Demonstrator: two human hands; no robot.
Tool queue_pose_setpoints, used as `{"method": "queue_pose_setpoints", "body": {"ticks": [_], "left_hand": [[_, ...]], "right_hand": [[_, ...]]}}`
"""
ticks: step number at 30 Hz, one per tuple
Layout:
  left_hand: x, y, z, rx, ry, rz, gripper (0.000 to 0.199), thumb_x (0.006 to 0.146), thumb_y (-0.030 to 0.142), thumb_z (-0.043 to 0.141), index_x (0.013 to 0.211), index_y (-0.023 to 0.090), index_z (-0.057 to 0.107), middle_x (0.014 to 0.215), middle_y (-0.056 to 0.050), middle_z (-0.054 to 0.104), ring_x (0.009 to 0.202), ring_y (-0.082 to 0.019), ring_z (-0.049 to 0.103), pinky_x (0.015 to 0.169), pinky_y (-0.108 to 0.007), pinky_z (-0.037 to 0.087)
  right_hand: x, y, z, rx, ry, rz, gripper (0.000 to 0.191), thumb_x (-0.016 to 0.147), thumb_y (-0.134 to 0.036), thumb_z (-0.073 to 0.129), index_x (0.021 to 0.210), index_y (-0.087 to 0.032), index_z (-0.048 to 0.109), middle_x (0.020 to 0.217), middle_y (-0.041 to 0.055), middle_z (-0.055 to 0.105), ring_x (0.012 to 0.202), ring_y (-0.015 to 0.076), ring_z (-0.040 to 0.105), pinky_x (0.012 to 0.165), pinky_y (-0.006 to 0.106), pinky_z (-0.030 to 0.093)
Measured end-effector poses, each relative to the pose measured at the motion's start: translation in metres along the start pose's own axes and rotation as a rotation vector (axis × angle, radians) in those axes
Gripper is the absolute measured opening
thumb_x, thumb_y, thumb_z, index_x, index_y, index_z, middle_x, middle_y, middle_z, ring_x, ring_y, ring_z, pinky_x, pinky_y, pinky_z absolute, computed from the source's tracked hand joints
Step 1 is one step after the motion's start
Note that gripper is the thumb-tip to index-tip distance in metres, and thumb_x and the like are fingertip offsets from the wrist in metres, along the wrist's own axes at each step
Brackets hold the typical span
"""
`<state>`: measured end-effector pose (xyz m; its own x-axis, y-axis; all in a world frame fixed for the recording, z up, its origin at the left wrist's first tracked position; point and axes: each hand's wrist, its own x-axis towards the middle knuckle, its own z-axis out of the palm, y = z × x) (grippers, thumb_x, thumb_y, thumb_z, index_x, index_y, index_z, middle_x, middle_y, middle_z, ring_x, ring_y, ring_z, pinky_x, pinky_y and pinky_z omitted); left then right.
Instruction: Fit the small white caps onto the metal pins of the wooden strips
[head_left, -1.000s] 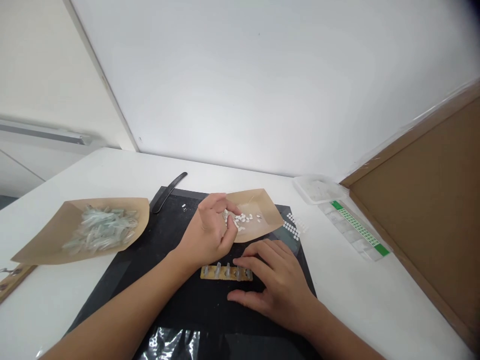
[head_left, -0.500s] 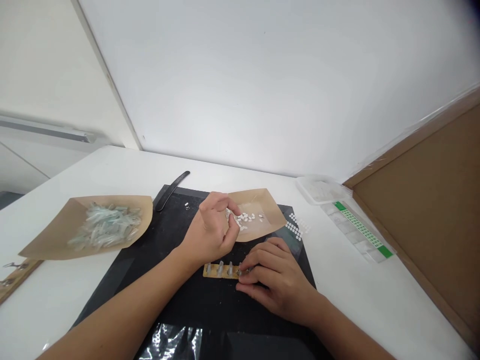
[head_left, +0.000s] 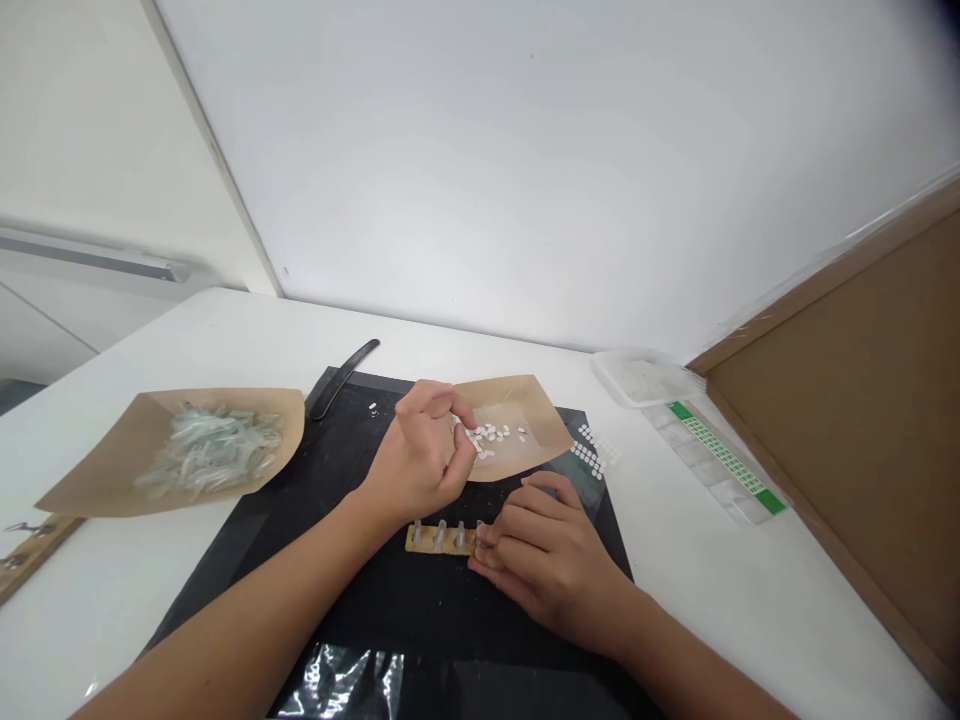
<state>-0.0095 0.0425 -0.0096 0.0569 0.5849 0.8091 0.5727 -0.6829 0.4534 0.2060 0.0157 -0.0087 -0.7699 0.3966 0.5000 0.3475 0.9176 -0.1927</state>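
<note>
My left hand [head_left: 429,448] hovers over the near left side of a brown paper tray [head_left: 544,410] of small white pieces [head_left: 491,433]. Its thumb and index finger curve towards each other with a small gap, and I see nothing between them. Below it, on the black mat [head_left: 397,610], lies a narrow yellowish strip [head_left: 427,548] with several clear nail tips [head_left: 440,533] standing upright in a row. The fingers of my right hand [head_left: 551,555] close round the strip's right end, by a clear tip; they hide that end and anything else between them.
On the left, another brown paper tray [head_left: 97,480] holds a heap of clear nail tips [head_left: 214,450]. A black curved file [head_left: 341,382] lies across the mat's back left corner. White dots [head_left: 589,455], a green-striped clear case [head_left: 724,455] and a plastic box [head_left: 645,380] are at right.
My right fingers have drawn closer together at the strip's right end and shifted slightly left. The left hand has barely moved, and the strip stays in place.
</note>
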Motion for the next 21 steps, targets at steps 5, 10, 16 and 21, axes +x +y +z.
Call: {"method": "queue_pose_setpoints", "body": {"ticks": [5, 10, 16, 21], "left_hand": [[0.000, 0.000, 0.000, -0.023, 0.010, -0.005, 0.051, 0.089, -0.002, 0.053, 0.127, 0.024, 0.033, 0.094, -0.001, 0.061, 0.080, -0.018, 0.065, 0.081, -0.041, 0.053], [-0.004, -0.005, 0.003, -0.078, 0.008, -0.022, 0.058, 0.090, 0.000, 0.054, 0.135, 0.024, 0.026, 0.098, -0.002, 0.062, 0.084, -0.018, 0.065, 0.084, -0.042, 0.052], [-0.007, -0.008, 0.005, -0.112, 0.032, -0.022, 0.063, 0.087, -0.002, 0.056, 0.137, 0.023, 0.026, 0.105, -0.005, 0.060, 0.093, -0.020, 0.064, 0.087, -0.043, 0.051], [-0.006, -0.014, 0.004, -0.088, 0.092, -0.005, 0.066, 0.080, -0.004, 0.057, 0.134, 0.025, 0.031, 0.110, -0.008, 0.056, 0.101, -0.024, 0.058, 0.084, -0.044, 0.050]], "right_hand": [[-0.003, 0.001, 0.002, -0.013, 0.002, -0.016, 0.020, 0.103, -0.023, 0.070, 0.084, -0.020, 0.068, 0.075, -0.0037, 0.070, 0.073, 0.0136, 0.059, 0.104, 0.041, 0.042], [-0.004, 0.003, 0.003, 0.002, 0.016, -0.024, 0.017, 0.103, -0.024, 0.071, 0.086, -0.020, 0.069, 0.075, -0.0037, 0.069, 0.073, 0.0136, 0.060, 0.109, 0.042, 0.041], [-0.003, 0.002, 0.001, -0.024, -0.012, -0.035, 0.017, 0.102, -0.022, 0.070, 0.085, -0.021, 0.069, 0.075, -0.0039, 0.071, 0.073, 0.0136, 0.061, 0.111, 0.043, 0.040], [-0.003, 0.000, 0.001, -0.069, 0.034, -0.062, 0.018, 0.099, -0.016, 0.075, 0.083, -0.020, 0.067, 0.075, -0.0056, 0.072, 0.079, 0.0141, 0.062, 0.100, 0.041, 0.042]]}}
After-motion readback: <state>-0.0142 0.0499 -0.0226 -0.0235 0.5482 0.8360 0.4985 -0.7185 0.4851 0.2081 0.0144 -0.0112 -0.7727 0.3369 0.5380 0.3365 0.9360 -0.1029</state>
